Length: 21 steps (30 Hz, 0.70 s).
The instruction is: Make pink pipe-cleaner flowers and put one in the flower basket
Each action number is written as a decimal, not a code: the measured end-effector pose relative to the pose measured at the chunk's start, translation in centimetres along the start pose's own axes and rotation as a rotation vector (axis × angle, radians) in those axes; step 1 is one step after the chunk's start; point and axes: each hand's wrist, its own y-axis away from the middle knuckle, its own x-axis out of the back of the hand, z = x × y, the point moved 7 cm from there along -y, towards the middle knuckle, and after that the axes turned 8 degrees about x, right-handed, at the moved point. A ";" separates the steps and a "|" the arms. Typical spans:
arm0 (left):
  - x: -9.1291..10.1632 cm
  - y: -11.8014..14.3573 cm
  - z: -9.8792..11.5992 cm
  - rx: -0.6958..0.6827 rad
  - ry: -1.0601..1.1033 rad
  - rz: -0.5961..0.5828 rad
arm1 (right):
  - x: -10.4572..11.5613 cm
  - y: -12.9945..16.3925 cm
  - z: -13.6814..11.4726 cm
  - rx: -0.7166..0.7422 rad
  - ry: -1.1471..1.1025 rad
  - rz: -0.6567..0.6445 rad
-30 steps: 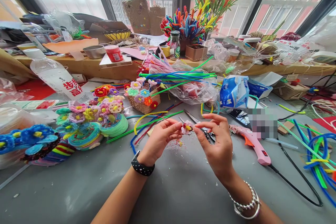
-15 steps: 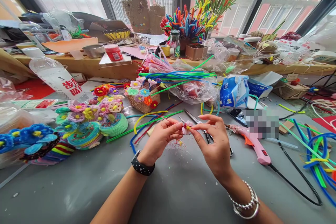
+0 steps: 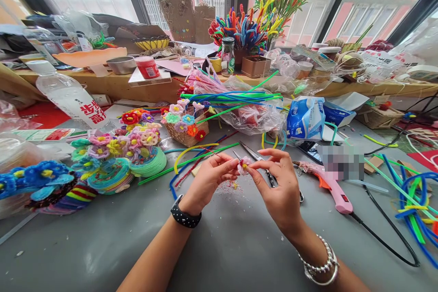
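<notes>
Between my two hands is a small pale pink pipe-cleaner flower [image 3: 243, 165] with a yellow and dark red middle. My left hand [image 3: 205, 178] pinches its left side, and a thin red tinsel stem [image 3: 219, 156] sticks out above those fingers. My right hand [image 3: 278, 187] grips the right edge between thumb and forefinger, the other fingers raised and curved. Behind the right hand lies a pair of scissors [image 3: 251, 150], its handles partly hidden. Small red and yellow scraps [image 3: 234, 185] are scattered on the grey table [image 3: 226, 246] below the flower.
To the right lies a pink glue gun [image 3: 337, 194] with its black cord. Finished flower pots [image 3: 148, 162] and a basket of flowers [image 3: 186, 134] stand left and behind. A water bottle [image 3: 68, 96], tissue pack [image 3: 305, 118] and loose pipe cleaners [image 3: 415, 200] surround the work area.
Almost nothing differs. Both hands keep their pinch on the flower, which appears turned very slightly between the fingers.
</notes>
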 end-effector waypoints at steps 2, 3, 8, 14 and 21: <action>-0.1 0.0 0.1 -0.001 0.015 0.001 | 0.0 0.0 0.0 -0.001 -0.006 0.006; -0.1 0.0 0.1 -0.002 0.028 0.007 | 0.1 0.0 0.0 -0.005 -0.012 0.009; 0.2 0.0 0.1 0.008 0.095 0.045 | 0.3 0.0 0.1 -0.022 -0.018 0.017; 0.4 -0.1 0.0 0.020 0.117 0.056 | 0.0 0.2 -0.2 0.046 0.009 -0.017; 0.3 -0.1 0.0 0.019 0.126 0.048 | -0.2 0.4 -0.5 0.069 0.038 -0.033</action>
